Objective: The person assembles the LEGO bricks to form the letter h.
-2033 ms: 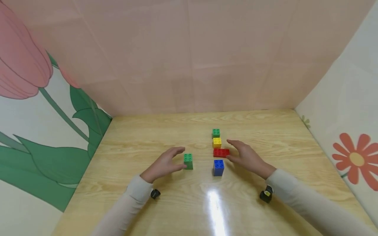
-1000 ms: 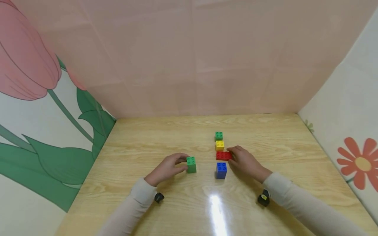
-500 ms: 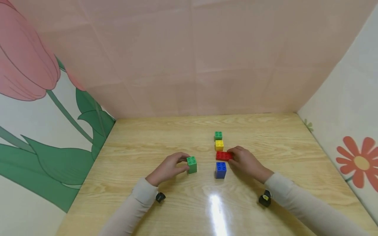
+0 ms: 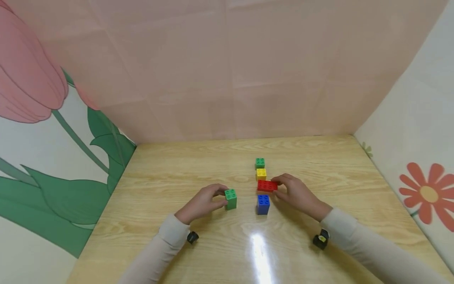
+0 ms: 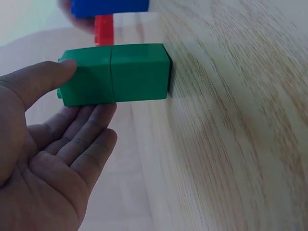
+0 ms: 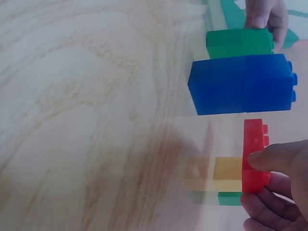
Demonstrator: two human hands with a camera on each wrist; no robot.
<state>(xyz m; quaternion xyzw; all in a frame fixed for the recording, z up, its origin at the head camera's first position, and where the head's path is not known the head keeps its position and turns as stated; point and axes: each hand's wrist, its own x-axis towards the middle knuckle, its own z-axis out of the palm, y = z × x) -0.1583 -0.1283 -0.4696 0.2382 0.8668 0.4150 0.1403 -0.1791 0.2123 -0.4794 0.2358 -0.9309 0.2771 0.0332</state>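
My left hand [image 4: 203, 203] pinches a stack of two green bricks [image 5: 115, 74] near its studded top, thumb on one side and fingers on the other. The stack's bottom is close over the tabletop. In my right hand [image 4: 298, 195] a long red brick [image 6: 253, 154] is held at its right end between thumb and fingers. The right wrist view shows it raised off the table. A stack of two blue bricks [image 4: 263, 205] stands just in front of the red one. Behind the red brick are a yellow brick [image 4: 261, 173] and a small green brick [image 4: 260, 163].
The wooden table [image 4: 170, 157] meets a pink backdrop [image 4: 227, 79] at the back. Side panels carry a painted tulip [image 4: 28, 71] and a red flower [image 4: 428, 193]. Black wrist cameras hang under both sleeves. A light glare [image 4: 260, 256] lies on the front of the table.
Both hands have closed in from beside the bricks: the left now pinches the green stack, the right the red brick. In the last half second the red brick has risen slightly.
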